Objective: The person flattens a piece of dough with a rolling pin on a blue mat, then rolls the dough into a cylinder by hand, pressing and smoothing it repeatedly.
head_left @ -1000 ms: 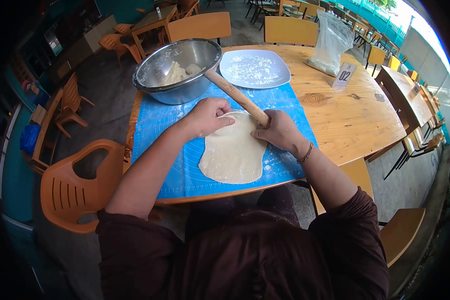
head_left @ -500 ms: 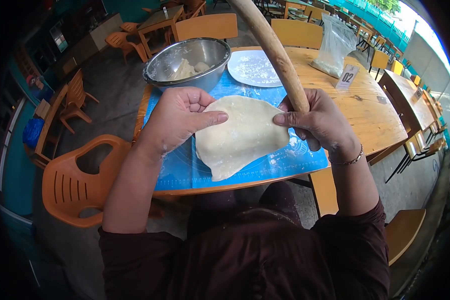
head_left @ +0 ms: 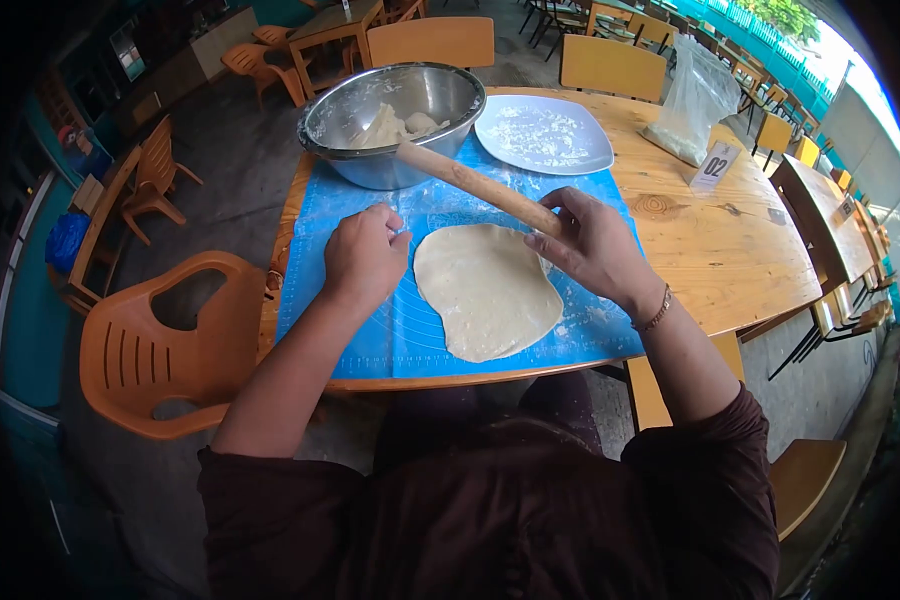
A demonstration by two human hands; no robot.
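Note:
A flattened sheet of dough [head_left: 487, 292] lies on the floured blue mat [head_left: 380, 340], its lower edge uneven. My right hand [head_left: 595, 245] is closed round one end of a wooden rolling pin [head_left: 480, 187]. The pin slants up and left above the dough's far edge, its other end close to the steel bowl [head_left: 395, 168]. To the left of the dough, my left hand [head_left: 365, 255] hovers over the mat, fingers loosely curled with nothing visible in them. Lumps of dough [head_left: 395, 125] sit inside the bowl.
A white plate [head_left: 545, 130] dusted with flour stands beside the bowl. Farther right on the wooden table [head_left: 710, 260] are a plastic bag [head_left: 695, 110] with pale contents and a number card [head_left: 715, 165]. An orange chair [head_left: 170, 345] stands at the left.
Both hands have let go of the dough sheet, which now lies flat on the mat. The rolling pin has tipped from steeply raised to a low slant leftward.

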